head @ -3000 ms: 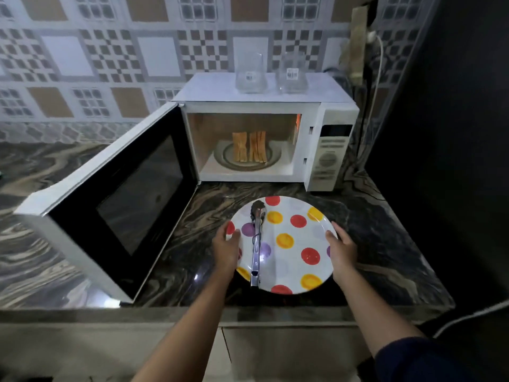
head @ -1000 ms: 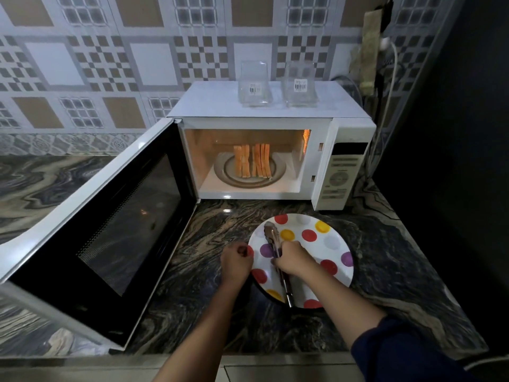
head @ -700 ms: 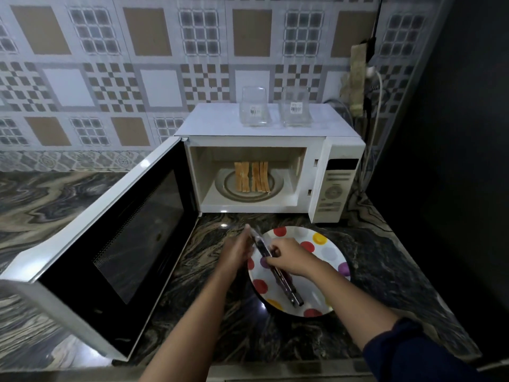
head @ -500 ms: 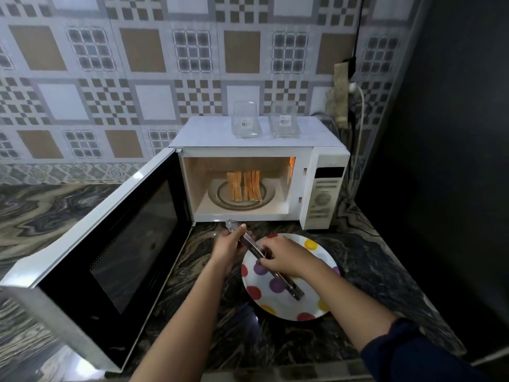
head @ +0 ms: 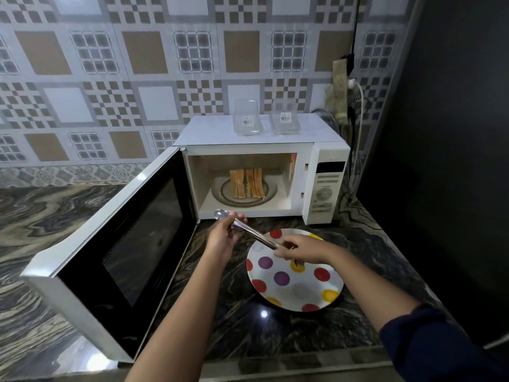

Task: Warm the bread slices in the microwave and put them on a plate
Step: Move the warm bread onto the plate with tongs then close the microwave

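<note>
Several bread slices (head: 247,183) stand upright on the turntable inside the white microwave (head: 327,158), whose door (head: 124,244) hangs wide open to the left. A white plate with coloured dots (head: 294,288) lies bare on the counter in front. Both hands hold metal tongs (head: 249,231) above the plate's left rim. My left hand (head: 224,237) grips the tongs near their tip end, and my right hand (head: 301,248) is closed on the handle end. The tongs' tips point toward the microwave opening.
Two clear glass containers (head: 246,117) stand on top of the microwave. Cables and a wall socket (head: 341,86) sit at the right, beside a dark wall. The dark marble counter (head: 237,326) runs to a front edge near my arms.
The tongs went from lying on the plate to being lifted by my right hand, then also gripped by my left. They now tilt toward the microwave, higher than before.
</note>
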